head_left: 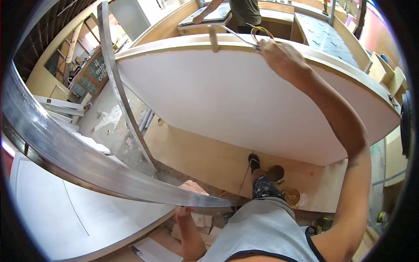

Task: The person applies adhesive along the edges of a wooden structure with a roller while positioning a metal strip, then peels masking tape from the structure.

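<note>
Roller (213, 39) at twelve o'clock, gripped in right hand (281, 55), seemingly mid-pass. Clasping rail (109, 177) with left hand (194, 187). Likely needs even pressure.

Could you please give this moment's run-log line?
left hand: gripping metal bar | right hand: at edge of white panel, by coloured wires

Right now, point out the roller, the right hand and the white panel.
Roller (213, 40): head view, on its tan cover.
Right hand (281, 56): head view, on the back of the hand.
White panel (235, 96): head view, on its broad face.
</note>
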Demonstrator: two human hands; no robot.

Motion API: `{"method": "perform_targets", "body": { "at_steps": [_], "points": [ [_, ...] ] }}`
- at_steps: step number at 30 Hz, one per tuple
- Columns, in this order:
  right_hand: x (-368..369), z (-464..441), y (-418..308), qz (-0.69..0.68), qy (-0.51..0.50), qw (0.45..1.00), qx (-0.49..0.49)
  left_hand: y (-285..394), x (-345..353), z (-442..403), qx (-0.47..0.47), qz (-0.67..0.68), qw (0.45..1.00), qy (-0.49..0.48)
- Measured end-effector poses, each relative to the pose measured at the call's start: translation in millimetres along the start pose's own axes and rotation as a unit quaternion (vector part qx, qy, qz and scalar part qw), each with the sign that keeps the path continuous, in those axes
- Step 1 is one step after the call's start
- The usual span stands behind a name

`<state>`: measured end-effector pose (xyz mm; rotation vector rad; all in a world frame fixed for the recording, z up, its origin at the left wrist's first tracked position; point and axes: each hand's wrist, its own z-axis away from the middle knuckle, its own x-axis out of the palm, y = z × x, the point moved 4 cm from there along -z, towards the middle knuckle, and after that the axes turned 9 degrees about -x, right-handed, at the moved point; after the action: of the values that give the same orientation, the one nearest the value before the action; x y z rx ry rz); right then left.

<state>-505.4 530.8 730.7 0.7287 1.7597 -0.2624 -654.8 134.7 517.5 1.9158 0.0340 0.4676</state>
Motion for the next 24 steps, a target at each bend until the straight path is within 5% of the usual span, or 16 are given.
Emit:
{"method": "perform_targets", "body": {
  "at_steps": [10, 24],
  "points": [
    [38, -157, -104, 0.011, 0.066, 0.991, -0.113, 3, -1, 5, -0.007, 0.023, 0.999, 0.021],
    [42, -213, -159, 0.0, -0.029, 0.993, -0.118, -7, 4, 4, -0.022, 0.03, 0.998, 0.043]
  ]
}}
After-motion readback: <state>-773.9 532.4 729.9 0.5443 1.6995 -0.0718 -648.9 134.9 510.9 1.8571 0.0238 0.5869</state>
